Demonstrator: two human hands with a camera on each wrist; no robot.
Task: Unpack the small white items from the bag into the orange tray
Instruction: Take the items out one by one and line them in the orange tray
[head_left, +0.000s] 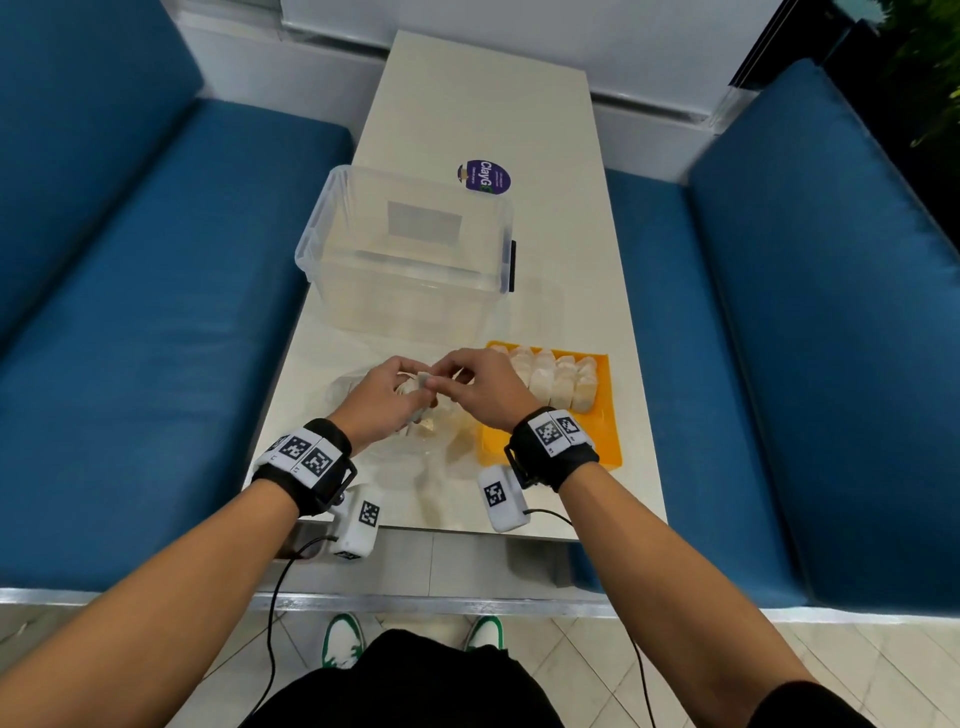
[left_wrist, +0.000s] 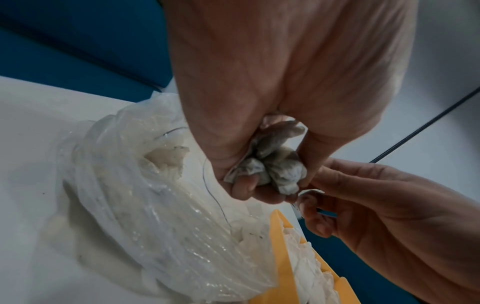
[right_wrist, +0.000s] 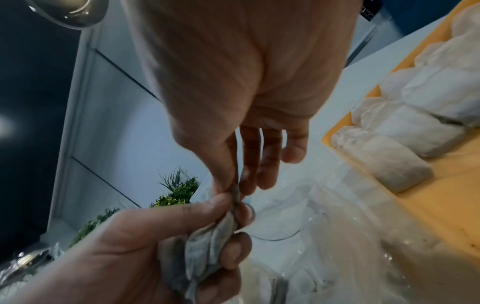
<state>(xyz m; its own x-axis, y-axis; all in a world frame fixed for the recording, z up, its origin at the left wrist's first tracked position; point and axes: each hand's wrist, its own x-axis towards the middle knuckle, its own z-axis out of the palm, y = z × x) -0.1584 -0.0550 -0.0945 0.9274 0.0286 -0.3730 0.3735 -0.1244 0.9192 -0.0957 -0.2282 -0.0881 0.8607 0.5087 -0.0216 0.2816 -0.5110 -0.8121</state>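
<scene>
Clutching a bunch of small white items (left_wrist: 270, 168) in the left hand (head_left: 385, 397), pinching one off with the right hand (head_left: 480, 387), just left of the orange tray (head_left: 605, 434).

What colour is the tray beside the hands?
Orange: the tray shows best in the head view, white items lined up inside.
</scene>
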